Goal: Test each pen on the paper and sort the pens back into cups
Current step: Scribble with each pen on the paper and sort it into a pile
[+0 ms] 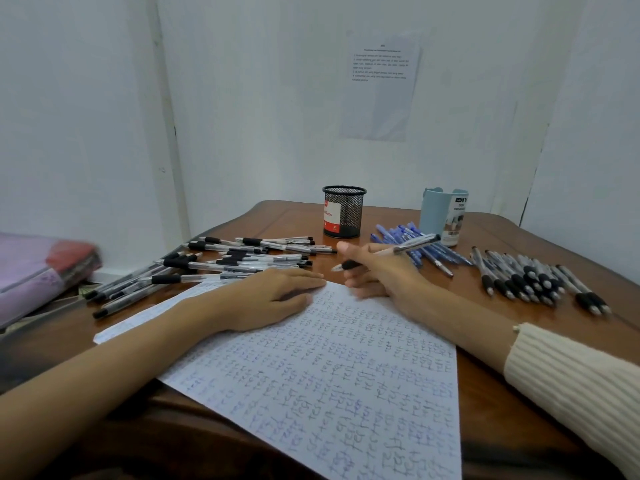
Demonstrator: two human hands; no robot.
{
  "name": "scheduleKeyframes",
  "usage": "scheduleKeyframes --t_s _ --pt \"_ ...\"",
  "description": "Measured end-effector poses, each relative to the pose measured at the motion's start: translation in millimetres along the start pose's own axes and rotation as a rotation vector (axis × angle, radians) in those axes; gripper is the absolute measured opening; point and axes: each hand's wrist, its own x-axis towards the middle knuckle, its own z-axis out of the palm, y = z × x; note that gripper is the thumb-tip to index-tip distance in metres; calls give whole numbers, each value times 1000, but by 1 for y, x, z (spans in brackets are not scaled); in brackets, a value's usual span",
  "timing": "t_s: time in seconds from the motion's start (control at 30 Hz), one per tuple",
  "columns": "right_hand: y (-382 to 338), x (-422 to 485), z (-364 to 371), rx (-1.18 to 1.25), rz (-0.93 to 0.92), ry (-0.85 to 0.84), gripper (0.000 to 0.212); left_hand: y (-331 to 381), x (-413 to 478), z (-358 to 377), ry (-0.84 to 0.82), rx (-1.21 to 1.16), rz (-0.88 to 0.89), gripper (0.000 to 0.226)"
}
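A sheet of paper point(346, 368) covered in handwritten words lies on the wooden table point(485, 327). My left hand point(273, 299) lies flat on its upper left part, fingers straight. My right hand point(377, 271) holds a clear pen with a black grip point(391, 251) just beyond the paper's top edge, tip pointing left and slightly above the table. A black mesh cup point(343, 211) and a light blue cup point(444, 216) stand at the back. Several black-grip pens point(214, 265) lie in a pile at the left, blue pens point(415, 240) by the blue cup, more black-grip pens point(533, 278) at the right.
A pink and red folder stack point(41, 268) sits off the table's left side. White walls close in behind and on both sides, with a printed sheet point(381, 88) taped to the back wall. A second sheet point(138, 320) peeks out under the written paper at the left.
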Motion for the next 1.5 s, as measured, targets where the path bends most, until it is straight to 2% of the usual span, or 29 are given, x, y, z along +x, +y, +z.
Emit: scheduleKeyframes --t_s 0.13,0.2,0.43,0.8,0.93,1.5 --pt "8 5 1 -230 -165 100 39 1 0 -1 -6 3 -7 45" --pt "9 6 2 -311 -207 96 40 1 1 0 -8 7 -8 44" --pt "9 5 5 -346 -239 -28 39 1 0 0 -7 9 -6 44" --pt "10 7 4 -363 -243 -23 39 1 0 0 -4 13 -6 44" --pt "12 9 3 -373 -285 38 39 1 0 0 0 14 -5 44" --pt "12 10 3 -378 -281 37 40 1 -1 0 1 -1 -6 44"
